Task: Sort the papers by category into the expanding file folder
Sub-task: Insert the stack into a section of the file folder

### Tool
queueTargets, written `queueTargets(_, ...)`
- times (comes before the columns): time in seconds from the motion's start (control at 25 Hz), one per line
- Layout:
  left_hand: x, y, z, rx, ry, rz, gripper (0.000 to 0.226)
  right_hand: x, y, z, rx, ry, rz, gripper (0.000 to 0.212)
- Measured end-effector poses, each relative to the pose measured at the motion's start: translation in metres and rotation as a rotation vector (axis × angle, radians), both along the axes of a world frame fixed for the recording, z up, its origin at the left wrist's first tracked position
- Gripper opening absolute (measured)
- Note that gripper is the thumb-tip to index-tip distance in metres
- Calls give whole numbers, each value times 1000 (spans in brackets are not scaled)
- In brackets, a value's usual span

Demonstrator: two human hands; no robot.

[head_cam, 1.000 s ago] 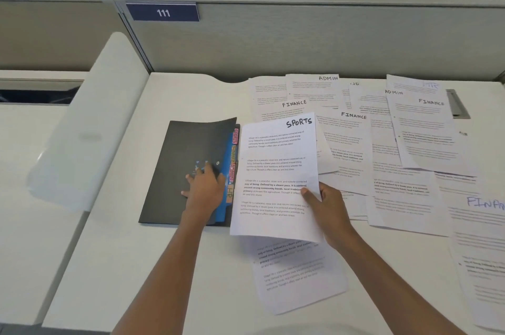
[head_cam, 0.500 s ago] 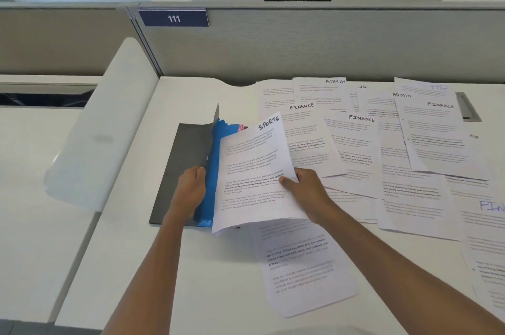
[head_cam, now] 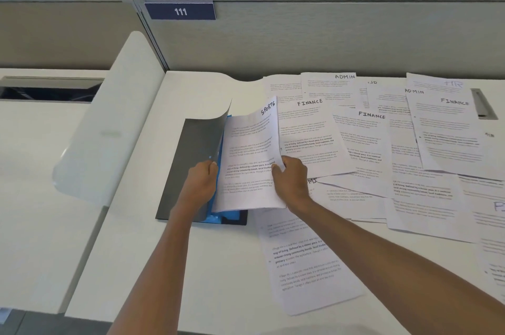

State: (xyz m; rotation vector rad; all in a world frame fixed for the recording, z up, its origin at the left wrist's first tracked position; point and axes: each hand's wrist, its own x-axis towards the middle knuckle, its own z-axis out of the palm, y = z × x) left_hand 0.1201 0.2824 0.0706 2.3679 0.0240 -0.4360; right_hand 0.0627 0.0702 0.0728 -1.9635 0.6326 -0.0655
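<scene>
A dark grey expanding file folder (head_cam: 191, 159) lies on the white desk (head_cam: 196, 261), its front flap lifted and blue dividers showing inside. My left hand (head_cam: 200, 184) grips the flap's edge and holds it up. My right hand (head_cam: 291, 179) pinches the right edge of a printed sheet headed SPORTS (head_cam: 250, 159), which stands tilted with its left side inside the folder's opening. Sheets marked FINANCE (head_cam: 308, 127) and ADMIN (head_cam: 328, 86) lie spread to the right.
Several more loose sheets cover the desk's right half, overlapping. One unlabelled sheet (head_cam: 306, 266) lies near the front edge under my right forearm. A grey partition with a "111" plate (head_cam: 180, 11) runs along the back. A white divider panel (head_cam: 109, 121) stands to the left.
My left hand raised the folder's flap from flat to upright, exposing the blue dividers. My right hand swung the SPORTS sheet left and into the opening.
</scene>
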Motion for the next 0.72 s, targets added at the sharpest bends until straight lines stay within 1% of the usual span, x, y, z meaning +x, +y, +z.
queueTargets(0.2,-2,-6,9,43,-22,-14,41,-7,17,-6,2,-24,15,20)
queueTargets(0.32,2,-8,8,57,-30,-22,41,-9,31,-6,55,-16,47,18)
queueTargets(0.4,4,-9,7,66,-38,-16,41,-6,42,-4,90,-6,75,22)
queueTargets(0.56,1,-13,8,89,-40,-7,40,3,60,-3,89,6,144,29)
queueTargets(0.72,-1,-12,8,70,-26,-17,30,20,71,-7,188,91,215,39)
